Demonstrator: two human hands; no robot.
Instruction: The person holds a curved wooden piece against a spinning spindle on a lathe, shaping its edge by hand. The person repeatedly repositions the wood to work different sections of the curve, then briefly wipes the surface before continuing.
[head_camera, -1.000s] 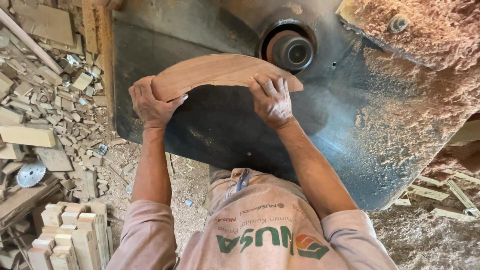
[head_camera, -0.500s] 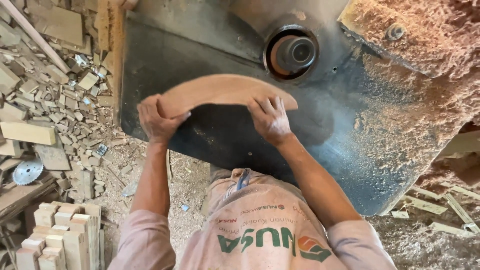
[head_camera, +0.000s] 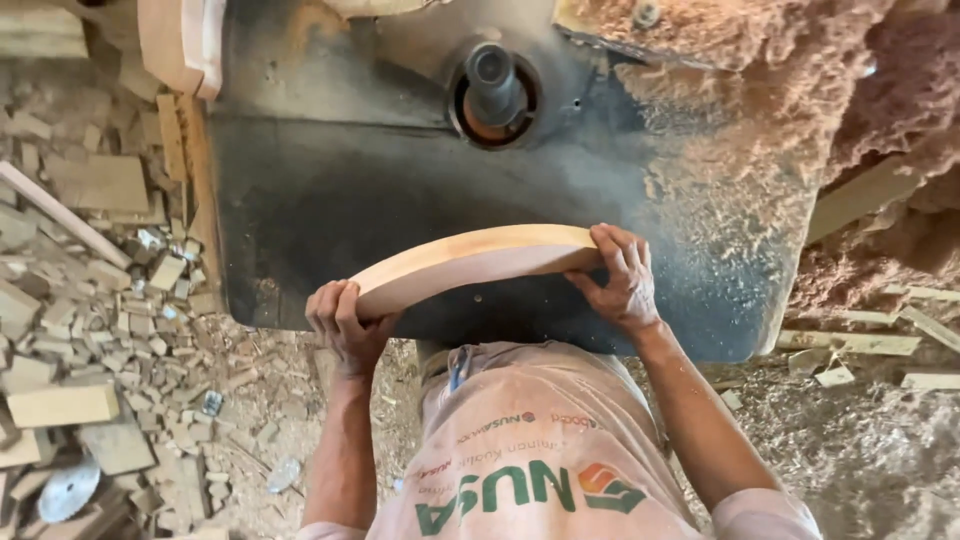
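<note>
Both hands clasp the ends of a curved, pale-brown wooden piece (head_camera: 470, 262): the left hand (head_camera: 342, 325) wraps fingers around its lower left end, the right hand (head_camera: 622, 275) closes over its right end. It is held above the near part of a dark, dusty metal machine table (head_camera: 330, 190), well apart from the round vertical spindle (head_camera: 492, 85). Heaped reddish sawdust (head_camera: 760, 80) covers the table's right side; pale wooden offcuts (head_camera: 90, 290) litter the floor at left.
</note>
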